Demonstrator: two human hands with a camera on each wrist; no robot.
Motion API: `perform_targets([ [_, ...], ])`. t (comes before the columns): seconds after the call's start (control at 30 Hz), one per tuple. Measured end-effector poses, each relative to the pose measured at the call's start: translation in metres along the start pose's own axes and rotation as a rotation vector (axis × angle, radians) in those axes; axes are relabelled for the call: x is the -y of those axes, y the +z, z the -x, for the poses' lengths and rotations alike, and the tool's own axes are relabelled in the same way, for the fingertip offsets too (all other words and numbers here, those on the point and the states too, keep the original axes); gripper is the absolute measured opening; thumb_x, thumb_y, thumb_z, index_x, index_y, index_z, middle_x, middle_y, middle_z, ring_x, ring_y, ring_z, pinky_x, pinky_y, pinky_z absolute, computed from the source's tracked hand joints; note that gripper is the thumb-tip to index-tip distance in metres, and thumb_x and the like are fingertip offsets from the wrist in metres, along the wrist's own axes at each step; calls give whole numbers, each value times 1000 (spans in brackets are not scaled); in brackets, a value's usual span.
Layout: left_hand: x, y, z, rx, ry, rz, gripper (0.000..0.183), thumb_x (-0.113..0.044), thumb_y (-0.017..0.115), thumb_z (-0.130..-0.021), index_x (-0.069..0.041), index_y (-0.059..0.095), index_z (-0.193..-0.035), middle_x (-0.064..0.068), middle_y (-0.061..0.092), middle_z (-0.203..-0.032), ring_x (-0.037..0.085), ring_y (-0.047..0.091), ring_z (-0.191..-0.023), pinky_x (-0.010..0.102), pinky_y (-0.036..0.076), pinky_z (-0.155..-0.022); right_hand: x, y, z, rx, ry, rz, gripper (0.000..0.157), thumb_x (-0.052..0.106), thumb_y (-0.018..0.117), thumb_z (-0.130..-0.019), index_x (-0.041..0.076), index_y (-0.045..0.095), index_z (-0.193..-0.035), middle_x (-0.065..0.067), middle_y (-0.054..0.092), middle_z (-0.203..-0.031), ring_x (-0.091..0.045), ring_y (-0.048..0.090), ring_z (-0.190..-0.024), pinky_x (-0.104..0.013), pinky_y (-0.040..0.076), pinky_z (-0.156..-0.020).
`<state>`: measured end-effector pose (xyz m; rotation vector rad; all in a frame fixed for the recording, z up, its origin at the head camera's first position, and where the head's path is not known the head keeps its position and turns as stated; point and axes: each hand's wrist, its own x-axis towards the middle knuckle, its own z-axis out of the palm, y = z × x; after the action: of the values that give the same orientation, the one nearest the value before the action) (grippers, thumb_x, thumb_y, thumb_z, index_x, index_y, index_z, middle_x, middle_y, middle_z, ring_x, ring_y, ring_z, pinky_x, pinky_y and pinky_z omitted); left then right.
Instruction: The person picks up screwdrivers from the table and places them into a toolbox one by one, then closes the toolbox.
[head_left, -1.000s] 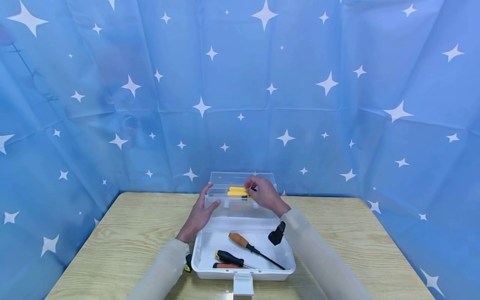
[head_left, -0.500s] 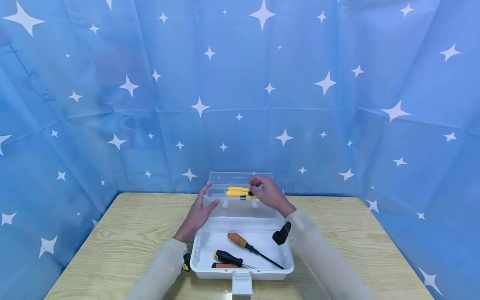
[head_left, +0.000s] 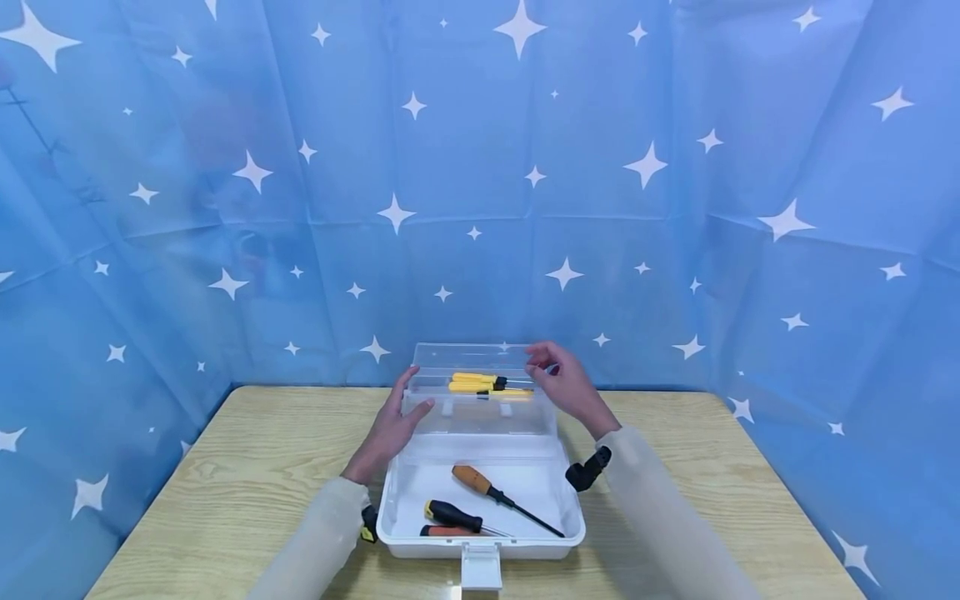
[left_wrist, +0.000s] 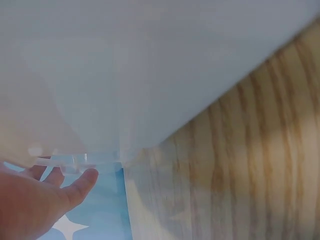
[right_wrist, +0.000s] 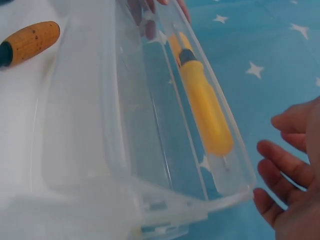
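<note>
Several yellow-handled screwdrivers with black collars lie in a clear plastic tray on the raised lid of a white toolbox. My left hand holds the tray's left end, thumb across the front and fingers toward the back. In the right wrist view, one yellow screwdriver lies lengthwise inside the tray, near its right end. Off that end is my right hand, its fingers relaxed and holding nothing. Inside the toolbox lie a wooden-handled screwdriver, a black-handled screwdriver and an orange-red handle.
The toolbox stands on a wood-grain table, its white latch hanging at the front. Behind the table hangs a blue curtain with white stars. A black and yellow object shows at the left wrist.
My right hand has moved right, away from the yellow screwdrivers to the tray's right end, uncovering their collars and shafts. The left hand stays at the tray's left end.
</note>
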<state>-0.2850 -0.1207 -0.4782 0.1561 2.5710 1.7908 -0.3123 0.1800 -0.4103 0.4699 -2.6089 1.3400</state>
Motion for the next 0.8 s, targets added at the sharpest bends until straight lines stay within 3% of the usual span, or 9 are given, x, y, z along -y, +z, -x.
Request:
perform_targets([
  [0.3,2,-1,1,3,28,-3,67,-41,56,-100,-36,20,-157,5,15,-166,38,13,-151,66,17,-116,-19,-11,7,-60,33,-45,23,20,57,-102,7,62,-120,-11,63,-109,-24,58,-98,-36,49,-85],
  [0.43,4,-1,0,7,32,-5,67,-41,55,-101,-35,19,-158,4,15,-166,37,13,-151,65,17,-116,-29,-14,12,-71,68,-68,32,30,54,-103,5,62,-121,-12,62,-112,-25,56,-101,-36,47,-86],
  [0.63,7,-4,1,26,40,42,73,-44,55,-100,-35,13,-159,7,19,-165,38,19,-150,64,24,-114,-46,-15,17,-26,212,-138,41,39,48,-104,6,59,-125,-16,60,-115,-28,55,-102,-36,50,-85],
  [0.8,13,-9,0,71,7,106,78,-47,52,-101,-30,4,-160,14,20,-163,42,23,-148,63,29,-113,-58,-13,23,59,331,-227,46,40,42,-106,5,52,-135,-22,54,-134,-38,54,-119,-53,47,-101],
])
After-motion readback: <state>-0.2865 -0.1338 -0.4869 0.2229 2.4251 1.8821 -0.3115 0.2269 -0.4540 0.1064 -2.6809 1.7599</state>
